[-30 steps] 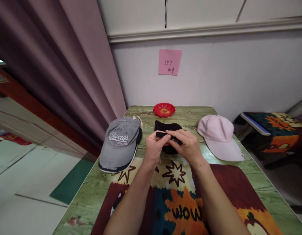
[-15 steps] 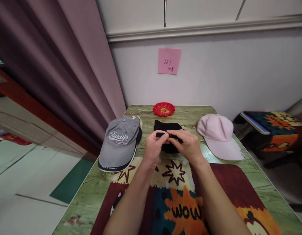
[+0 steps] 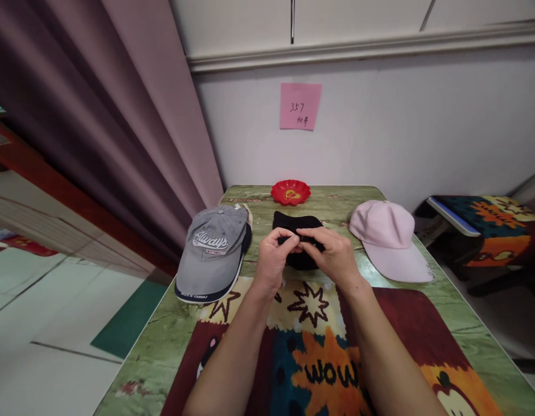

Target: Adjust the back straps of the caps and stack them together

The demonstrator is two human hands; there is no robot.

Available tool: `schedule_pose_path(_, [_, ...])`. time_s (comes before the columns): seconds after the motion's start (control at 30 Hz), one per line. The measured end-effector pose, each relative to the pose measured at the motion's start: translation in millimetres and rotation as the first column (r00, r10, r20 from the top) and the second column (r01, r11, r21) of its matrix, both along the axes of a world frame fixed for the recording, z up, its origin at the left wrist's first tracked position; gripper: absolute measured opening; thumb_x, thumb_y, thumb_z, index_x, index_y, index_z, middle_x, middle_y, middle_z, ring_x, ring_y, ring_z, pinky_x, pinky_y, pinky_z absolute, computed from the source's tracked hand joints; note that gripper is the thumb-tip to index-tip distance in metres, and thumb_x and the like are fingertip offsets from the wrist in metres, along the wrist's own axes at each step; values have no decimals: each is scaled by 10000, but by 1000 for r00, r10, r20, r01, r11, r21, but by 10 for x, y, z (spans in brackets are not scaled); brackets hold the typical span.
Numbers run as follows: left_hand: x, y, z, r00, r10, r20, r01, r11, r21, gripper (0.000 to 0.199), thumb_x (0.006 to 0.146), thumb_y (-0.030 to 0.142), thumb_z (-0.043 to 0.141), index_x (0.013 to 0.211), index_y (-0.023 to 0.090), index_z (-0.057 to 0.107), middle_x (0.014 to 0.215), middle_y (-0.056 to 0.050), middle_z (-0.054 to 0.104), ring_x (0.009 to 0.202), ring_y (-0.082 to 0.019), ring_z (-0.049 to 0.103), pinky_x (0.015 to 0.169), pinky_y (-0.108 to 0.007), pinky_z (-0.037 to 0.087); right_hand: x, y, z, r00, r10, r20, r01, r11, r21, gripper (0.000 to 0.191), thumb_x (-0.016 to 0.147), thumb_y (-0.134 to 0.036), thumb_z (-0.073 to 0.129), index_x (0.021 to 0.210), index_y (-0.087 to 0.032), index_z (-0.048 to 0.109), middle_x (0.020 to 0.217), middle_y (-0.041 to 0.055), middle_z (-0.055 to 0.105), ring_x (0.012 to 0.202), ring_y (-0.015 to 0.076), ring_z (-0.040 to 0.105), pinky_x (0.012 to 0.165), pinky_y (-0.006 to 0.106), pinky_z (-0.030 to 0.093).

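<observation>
A black cap [image 3: 301,262] sits at the middle of the table, partly covered by my hands. My left hand [image 3: 271,261] is closed, its thumb and forefinger pinching the cap's black strap. From the other side my right hand [image 3: 335,254] grips the same strap, fingertips meeting those of the left. The fingers hide most of the strap and its fastening. To the left lies a grey cap [image 3: 211,245] with white lettering, a darker cap partly showing beneath it. On the right rests a pale pink cap [image 3: 386,240], brim toward me.
A red scalloped dish [image 3: 290,192] stands at the far edge of the green table [image 3: 137,346]. A patterned mat [image 3: 319,370] lies under my forearms. Behind is a wall with a pink note [image 3: 300,107]; a purple curtain [image 3: 163,115] hangs at left. A stool [image 3: 493,225] is at right.
The black strap end that showed above my left fingertips is now mostly covered by the fingers. Both hands stay at the black cap; the other caps have not moved.
</observation>
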State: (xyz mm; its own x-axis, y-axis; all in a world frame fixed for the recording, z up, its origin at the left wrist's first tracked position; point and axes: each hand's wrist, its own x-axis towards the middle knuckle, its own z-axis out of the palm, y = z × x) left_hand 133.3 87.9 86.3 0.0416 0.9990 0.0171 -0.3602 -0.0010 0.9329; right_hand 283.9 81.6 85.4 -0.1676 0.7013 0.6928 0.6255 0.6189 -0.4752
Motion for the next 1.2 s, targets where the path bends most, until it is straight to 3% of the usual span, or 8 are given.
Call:
schedule_pose_path(0.17, [-10, -8, 9, 997, 24, -68, -22, 999, 34, 185, 735, 284, 762, 800, 162, 639, 660, -2, 694, 613, -116, 651, 684, -244, 524, 33, -10, 29, 998, -44, -35, 42, 998, -53, 281, 896, -293, 677, 1169, -240, 711, 1068, 56, 772, 941, 220, 729, 862, 350, 549])
schedule_pose_path(0.4, [-52, 8, 43, 963, 89, -253, -61, 991, 116, 157, 751, 290, 727, 777, 171, 628, 643, 13, 639, 592, -119, 610, 626, -246, 507, 51, -9, 23, 995, -97, -7, 96, 991, -91, 107, 860, -309, 717, 930, -230, 733, 900, 27, 778, 842, 233, 720, 798, 355, 516])
schedule_pose_path(0.53, [-111, -5, 85, 774, 302, -556, -51, 906, 421, 85, 786, 229, 683, 729, 182, 640, 838, -35, 654, 739, -145, 628, 588, -231, 471, 41, -24, 55, 998, -66, -17, 63, 988, -138, 79, 879, -277, 675, 929, -234, 718, 915, 21, 771, 851, 226, 707, 796, 338, 495])
schedule_pose_path(0.6, [-124, -21, 103, 681, 408, -608, -5, 833, 553, 18, 803, 172, 650, 805, 189, 656, 1021, -68, 667, 925, -181, 649, 685, -253, 508, 35, -32, 71, 999, -46, -16, 43, 987, -155, 80, 889, -272, 655, 929, -234, 714, 919, 24, 768, 851, 224, 701, 793, 332, 487])
schedule_pose_path(0.63, [-125, -27, 109, 665, 426, -614, 25, 808, 588, 98, 811, 139, 626, 884, 193, 662, 1087, -74, 667, 1000, -191, 644, 756, -270, 521, 33, -35, 77, 999, -38, -17, 34, 987, -160, 81, 891, -270, 650, 928, -233, 712, 919, 26, 767, 850, 223, 699, 791, 329, 485])
schedule_pose_path(0.77, [-122, -31, 117, 678, 339, -652, 168, 793, 586, 313, 860, 85, 538, 1135, 203, 629, 1135, -72, 686, 1074, -191, 637, 925, -316, 499, 42, -44, 94, 999, -24, -35, 17, 984, -176, 88, 890, -266, 643, 930, -228, 711, 919, 28, 763, 837, 215, 692, 762, 308, 482])
schedule_pose_path(1.0, [-187, -3, 143, 652, 286, -702, 196, 832, 520, 136, 905, 214, 571, 934, 217, 703, 926, -52, 660, 919, -193, 627, 840, -306, 480, 115, -71, 175, 998, -2, -55, -15, 951, -309, 165, 900, -330, 616, 956, -228, 733, 864, 14, 758, 657, 166, 645, 653, 281, 467])
schedule_pose_path(1.2, [-199, -13, 161, 685, 183, -705, 236, 860, 453, 116, 894, 228, 575, 901, 216, 691, 914, -46, 671, 868, -187, 627, 764, -283, 478, 106, -75, 185, 997, -28, -74, 5, 955, -298, 168, 906, -306, 577, 880, -224, 722, 788, 6, 738, 633, 155, 625, 603, 262, 442])
